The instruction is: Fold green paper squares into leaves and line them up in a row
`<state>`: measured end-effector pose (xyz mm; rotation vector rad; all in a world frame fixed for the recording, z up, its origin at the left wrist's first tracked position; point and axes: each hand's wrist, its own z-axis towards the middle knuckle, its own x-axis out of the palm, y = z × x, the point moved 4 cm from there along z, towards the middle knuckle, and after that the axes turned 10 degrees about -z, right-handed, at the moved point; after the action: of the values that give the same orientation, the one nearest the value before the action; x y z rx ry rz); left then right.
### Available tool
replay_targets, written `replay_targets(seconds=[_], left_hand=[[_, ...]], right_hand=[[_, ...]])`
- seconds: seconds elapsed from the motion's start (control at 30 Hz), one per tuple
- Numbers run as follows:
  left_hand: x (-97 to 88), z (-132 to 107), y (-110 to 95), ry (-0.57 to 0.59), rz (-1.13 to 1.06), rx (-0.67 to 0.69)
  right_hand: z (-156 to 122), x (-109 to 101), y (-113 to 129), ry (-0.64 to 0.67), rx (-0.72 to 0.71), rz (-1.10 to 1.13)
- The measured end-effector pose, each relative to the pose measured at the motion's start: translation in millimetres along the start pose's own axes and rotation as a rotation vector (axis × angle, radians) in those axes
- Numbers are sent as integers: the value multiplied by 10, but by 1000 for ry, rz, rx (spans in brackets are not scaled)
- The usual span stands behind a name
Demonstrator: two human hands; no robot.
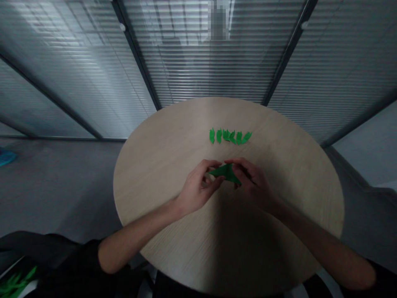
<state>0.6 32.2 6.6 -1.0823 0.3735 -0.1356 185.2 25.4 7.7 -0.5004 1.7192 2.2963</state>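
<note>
Between my two hands is a folded piece of green paper [227,172], roughly triangular, held above the table. My left hand [200,184] grips its left point with thumb and fingers. Around the right side of the paper close the fingers of my right hand [252,182], partly covering it. Beyond the hands, several small green leaf-shaped paper pieces [219,135] lie in a row on the table, some touching or overlapping.
The round wooden table [149,165] stands before glass panels with blinds [214,74]. At the lower left, more green leaf-like pieces [18,283] show beside a dark cloth or bag. A blue object [6,157] lies on the floor at far left.
</note>
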Motion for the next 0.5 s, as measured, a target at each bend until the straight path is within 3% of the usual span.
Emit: replay_targets(seconds=[0.23,0.5], left_hand=[[35,58,159,-74,-479,-289],[58,79,295,-81,-938,-664]], right_hand=[[-25,10,15,-23,-94,53],[-23,24,45,-55,-242,-159]])
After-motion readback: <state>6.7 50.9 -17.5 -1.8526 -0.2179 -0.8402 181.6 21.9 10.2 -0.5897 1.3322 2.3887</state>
